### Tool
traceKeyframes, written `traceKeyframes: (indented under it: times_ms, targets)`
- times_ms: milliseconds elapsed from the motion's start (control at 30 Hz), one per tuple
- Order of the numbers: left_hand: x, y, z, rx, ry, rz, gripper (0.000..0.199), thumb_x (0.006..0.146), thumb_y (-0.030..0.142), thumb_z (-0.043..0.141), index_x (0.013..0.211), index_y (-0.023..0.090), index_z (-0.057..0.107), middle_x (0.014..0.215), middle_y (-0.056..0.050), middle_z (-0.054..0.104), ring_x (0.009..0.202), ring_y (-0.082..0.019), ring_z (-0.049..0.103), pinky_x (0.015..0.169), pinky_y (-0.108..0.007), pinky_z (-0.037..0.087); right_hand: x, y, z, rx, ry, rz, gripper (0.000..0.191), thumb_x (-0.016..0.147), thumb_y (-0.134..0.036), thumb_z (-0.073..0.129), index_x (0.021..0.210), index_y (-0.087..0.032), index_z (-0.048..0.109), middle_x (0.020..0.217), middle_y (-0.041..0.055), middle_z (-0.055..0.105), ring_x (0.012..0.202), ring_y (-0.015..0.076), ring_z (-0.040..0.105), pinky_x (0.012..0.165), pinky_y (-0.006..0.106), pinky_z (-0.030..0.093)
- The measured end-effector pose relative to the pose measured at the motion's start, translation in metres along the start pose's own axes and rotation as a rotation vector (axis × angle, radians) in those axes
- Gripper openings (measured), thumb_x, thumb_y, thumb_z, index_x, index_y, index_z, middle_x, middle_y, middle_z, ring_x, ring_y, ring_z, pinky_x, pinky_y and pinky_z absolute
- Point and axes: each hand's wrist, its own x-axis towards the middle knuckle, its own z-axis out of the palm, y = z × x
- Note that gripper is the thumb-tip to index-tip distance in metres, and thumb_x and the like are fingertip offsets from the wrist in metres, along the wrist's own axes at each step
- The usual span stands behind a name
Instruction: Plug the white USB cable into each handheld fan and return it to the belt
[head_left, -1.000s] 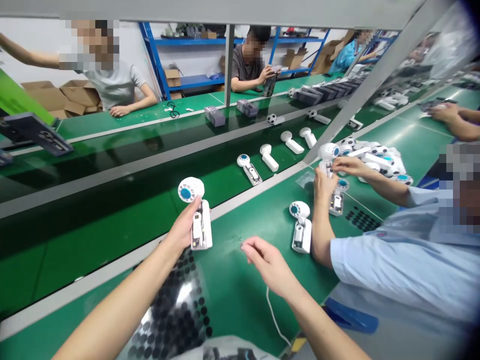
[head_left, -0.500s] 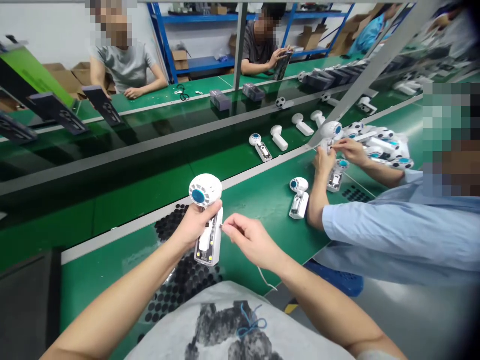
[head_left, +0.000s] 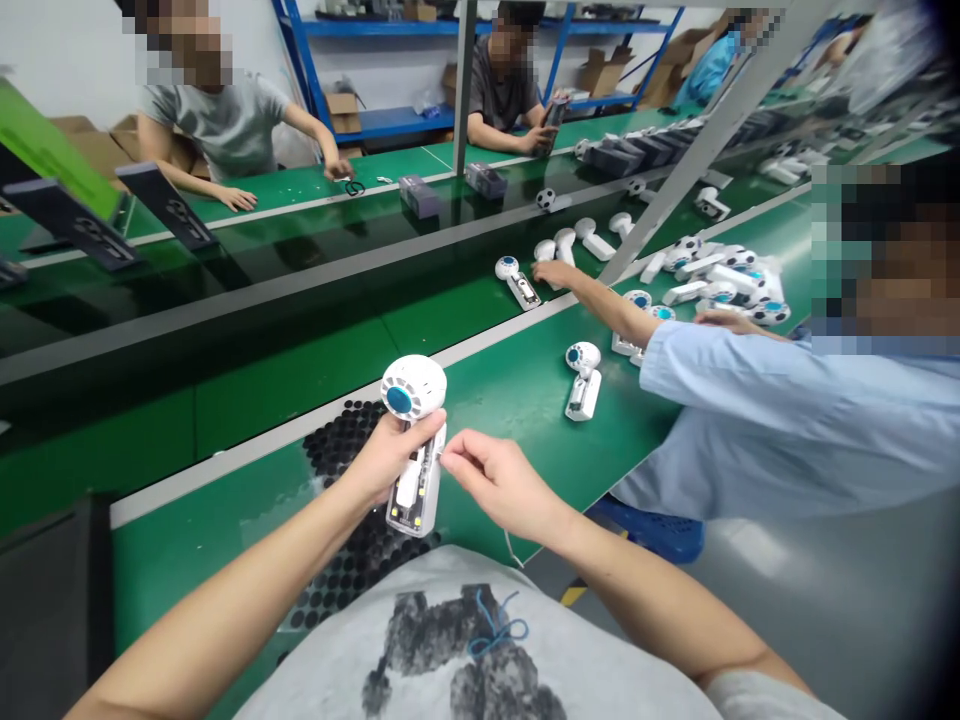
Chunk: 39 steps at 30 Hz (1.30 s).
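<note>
Presently, my left hand is closing around the fan, whose long axis is running forward between the hands; my right hand is pinching at its right side, fingertips together, contents I cannot tell.

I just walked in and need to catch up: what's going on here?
The person's left hand holds a white handheld fan whose handle shows its insides. The right hand has its fingertips at the handle's side; whatever they pinch is too small to make out. A second fan lies on the green workbench to the right. A co-worker in a light blue shirt reaches to fans on the conveyor.
</note>
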Motion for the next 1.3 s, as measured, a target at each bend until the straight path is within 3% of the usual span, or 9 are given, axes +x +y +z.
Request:
traceKeyframes:
  times_ms: [233, 433, 600, 700, 833, 1000, 1067, 1300]
  targets:
    - [-0.003, -0.001, 0.005, 0.024, 0.092, 0.162, 0.029, 0.057, 0.033, 0.077, 0.077, 0.016, 0.063, 0.070, 0.002, 0.061, 0.062, -0.010, 0.051, 0.061, -0.022, 0.040, -0.004, 0.002, 0.005, -0.277, 0.102, -0.152, 0.017, 0.089, -0.023, 0.038, 0.076, -0.018, 0.048, 0.065, -0.0006, 0.049, 0.059, 0.0119, 0.044, 0.059, 0.026, 0.035]
    - [-0.004, -0.001, 0.006, -0.056, 0.058, 0.069, 0.028, 0.060, 0.036, 0.075, 0.076, 0.017, 0.062, 0.064, 0.004, 0.058, 0.056, -0.009, 0.048, 0.058, -0.021, 0.040, -0.001, 0.001, -0.002, -0.126, 0.017, -0.084, 0.018, 0.089, -0.025, 0.040, 0.073, -0.019, 0.047, 0.059, -0.0047, 0.044, 0.054, 0.0096, 0.041, 0.055, 0.022, 0.033]
    - [-0.001, -0.002, 0.007, 0.189, 0.057, 0.148, 0.024, 0.062, 0.032, 0.074, 0.077, 0.016, 0.065, 0.076, -0.001, 0.064, 0.068, -0.013, 0.055, 0.064, -0.022, 0.042, 0.002, 0.004, -0.007, -0.198, -0.040, -0.072, 0.021, 0.088, -0.023, 0.041, 0.069, -0.019, 0.045, 0.058, -0.0042, 0.045, 0.053, 0.0093, 0.041, 0.054, 0.023, 0.031]
    - [0.000, -0.001, 0.008, 0.162, 0.034, 0.078, 0.025, 0.063, 0.032, 0.073, 0.080, 0.016, 0.065, 0.075, -0.001, 0.064, 0.067, -0.013, 0.055, 0.063, -0.022, 0.042, 0.004, 0.008, -0.009, -0.192, -0.055, -0.051, 0.019, 0.088, -0.022, 0.042, 0.069, -0.019, 0.046, 0.059, -0.0038, 0.046, 0.054, 0.0096, 0.042, 0.054, 0.024, 0.032]
    - [-0.001, -0.003, 0.010, 0.042, 0.006, -0.080, 0.023, 0.064, 0.033, 0.071, 0.078, 0.017, 0.062, 0.063, 0.002, 0.058, 0.055, -0.011, 0.051, 0.055, -0.022, 0.041, 0.005, 0.011, -0.011, -0.045, -0.172, 0.051, 0.020, 0.087, -0.023, 0.042, 0.068, -0.019, 0.046, 0.056, -0.0048, 0.045, 0.051, 0.0086, 0.040, 0.052, 0.022, 0.032]
    - [-0.003, -0.009, 0.012, 0.147, 0.062, -0.035, 0.027, 0.060, 0.027, 0.074, 0.081, 0.014, 0.064, 0.069, -0.002, 0.063, 0.063, -0.014, 0.055, 0.059, -0.023, 0.042, 0.005, 0.015, -0.011, -0.149, -0.146, -0.008, 0.022, 0.086, -0.020, 0.044, 0.063, -0.019, 0.042, 0.056, -0.0048, 0.043, 0.052, 0.0086, 0.038, 0.053, 0.023, 0.030]
    - [-0.003, -0.011, 0.013, 0.115, 0.039, -0.055, 0.024, 0.061, 0.028, 0.073, 0.079, 0.014, 0.063, 0.068, -0.001, 0.062, 0.062, -0.013, 0.055, 0.060, -0.023, 0.042, 0.005, 0.017, -0.012, -0.099, -0.198, 0.026, 0.023, 0.085, -0.021, 0.045, 0.063, -0.019, 0.043, 0.054, -0.0054, 0.042, 0.050, 0.0080, 0.038, 0.052, 0.022, 0.029]
    - [-0.003, -0.011, 0.016, 0.012, -0.004, -0.186, 0.024, 0.063, 0.032, 0.072, 0.073, 0.015, 0.058, 0.059, 0.001, 0.057, 0.053, -0.011, 0.052, 0.054, -0.022, 0.041, 0.006, 0.022, -0.014, -0.011, -0.198, 0.081, 0.023, 0.085, -0.021, 0.045, 0.063, -0.018, 0.045, 0.054, -0.0051, 0.048, 0.049, 0.0079, 0.041, 0.051, 0.022, 0.031]
